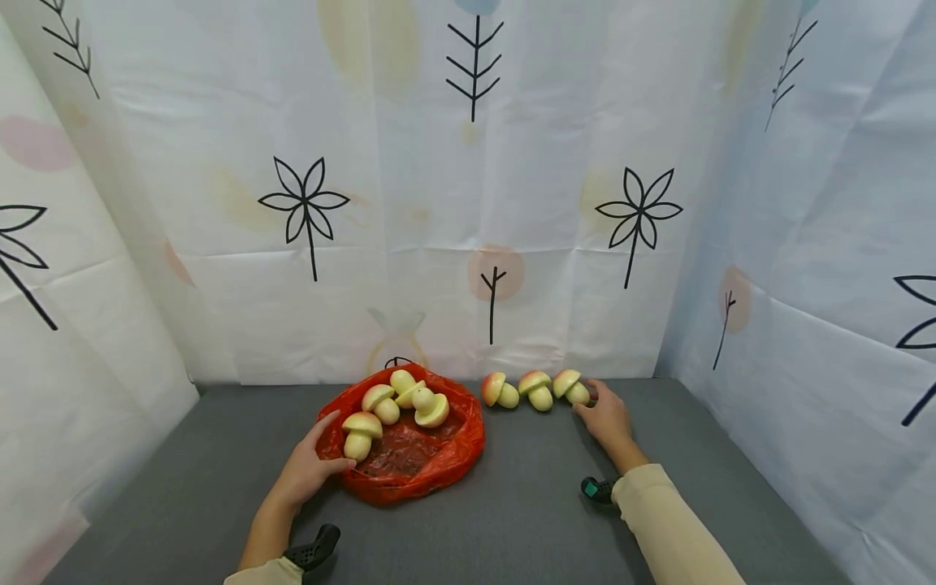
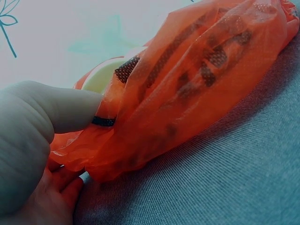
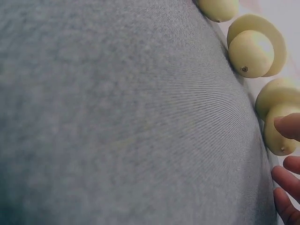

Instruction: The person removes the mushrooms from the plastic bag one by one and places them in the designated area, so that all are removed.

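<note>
A red plastic bag (image 1: 457, 467) with its rim rolled down sits on the grey table, several toy mushrooms (image 1: 361, 435) inside it. My left hand (image 1: 310, 467) holds the bag's left rim; in the left wrist view the thumb (image 2: 70, 110) lies over the red plastic and the other fingers are below it. Right of the bag, three more mushrooms lie in a row: a left one (image 1: 497, 390), a middle one (image 1: 537, 390) and a right one (image 1: 569, 386). My right hand (image 1: 608, 418) is at the right mushroom's stem, fingers spread around it; contact is unclear.
The grey tabletop (image 1: 526, 520) stretches in front of the bag and the row. A white patterned cloth (image 1: 439, 179) hangs behind the table and along both sides. Black wrist straps (image 1: 314, 551) are on both wrists.
</note>
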`<act>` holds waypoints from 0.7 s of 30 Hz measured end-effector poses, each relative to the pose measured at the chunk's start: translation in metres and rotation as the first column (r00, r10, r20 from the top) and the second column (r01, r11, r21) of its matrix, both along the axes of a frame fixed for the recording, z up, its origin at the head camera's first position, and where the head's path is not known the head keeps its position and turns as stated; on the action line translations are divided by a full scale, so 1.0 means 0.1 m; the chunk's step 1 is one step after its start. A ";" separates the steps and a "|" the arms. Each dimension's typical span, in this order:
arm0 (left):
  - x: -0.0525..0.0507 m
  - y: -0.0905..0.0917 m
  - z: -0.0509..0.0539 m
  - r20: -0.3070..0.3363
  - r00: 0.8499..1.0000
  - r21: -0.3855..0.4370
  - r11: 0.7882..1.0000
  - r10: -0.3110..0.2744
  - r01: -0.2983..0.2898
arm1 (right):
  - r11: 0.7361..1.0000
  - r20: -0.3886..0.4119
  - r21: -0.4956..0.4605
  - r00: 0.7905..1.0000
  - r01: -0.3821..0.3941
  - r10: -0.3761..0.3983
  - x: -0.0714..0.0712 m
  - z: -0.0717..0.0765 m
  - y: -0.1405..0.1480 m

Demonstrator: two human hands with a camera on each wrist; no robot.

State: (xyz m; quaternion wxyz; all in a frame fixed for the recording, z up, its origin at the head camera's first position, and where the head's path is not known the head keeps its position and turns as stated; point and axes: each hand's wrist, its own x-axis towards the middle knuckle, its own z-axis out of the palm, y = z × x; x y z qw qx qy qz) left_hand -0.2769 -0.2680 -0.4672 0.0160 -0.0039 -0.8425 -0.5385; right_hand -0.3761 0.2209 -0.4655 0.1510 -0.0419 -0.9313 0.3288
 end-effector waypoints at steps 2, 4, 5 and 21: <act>0.00 0.00 0.00 0.005 1.000 0.000 1.000 0.000 0.000 | 1.000 -0.005 -0.008 1.000 -0.004 0.004 0.01 0.00 0.01; 0.00 0.00 -0.01 0.007 1.000 -0.002 1.000 0.002 -0.002 | 1.000 -0.013 -0.018 1.000 -0.010 0.010 0.03 0.01 0.03; 0.00 0.00 -0.01 0.006 1.000 -0.003 1.000 0.002 -0.002 | 1.000 -0.020 -0.019 1.000 -0.016 0.016 0.04 0.01 0.03; 0.00 0.00 0.00 -0.005 1.000 0.005 1.000 -0.008 0.008 | 0.986 -0.152 -0.119 0.984 -0.114 0.096 0.30 0.09 -0.08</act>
